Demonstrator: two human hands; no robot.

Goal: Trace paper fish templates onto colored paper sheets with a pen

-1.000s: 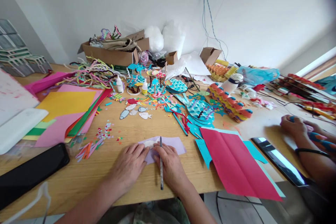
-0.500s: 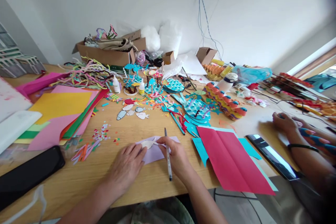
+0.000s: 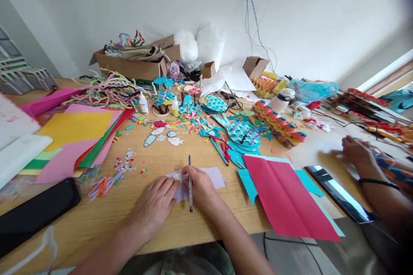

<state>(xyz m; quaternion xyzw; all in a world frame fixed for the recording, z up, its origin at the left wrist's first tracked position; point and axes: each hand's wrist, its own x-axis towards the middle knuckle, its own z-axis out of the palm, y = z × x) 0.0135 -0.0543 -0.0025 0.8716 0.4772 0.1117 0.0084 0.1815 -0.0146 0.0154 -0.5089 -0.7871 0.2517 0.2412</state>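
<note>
A lilac paper sheet [image 3: 215,177] lies on the wooden table near its front edge. On it is a small white paper cutout [image 3: 178,176], mostly covered by my fingers. My left hand [image 3: 158,197] rests flat at the sheet's left side, fingers extended over the cutout's edge. My right hand [image 3: 201,187] has its fingers closed on a pen [image 3: 190,189], which points away from me, and its fingertips touch the cutout. Beyond the hands lie several small paper fish [image 3: 176,141], outlined in dark lines.
Coloured sheets [image 3: 77,129] and a black phone [image 3: 38,215] are at the left. Folded red paper [image 3: 290,197] and another phone [image 3: 337,193] lie at the right, near another person's hands [image 3: 358,152]. Glue bottles [image 3: 143,104], paper scraps and craft pieces cover the back.
My right hand has moved left, closer to my left hand, and now covers more of the white cutout. The pen has moved left with it and stands more upright in view.
</note>
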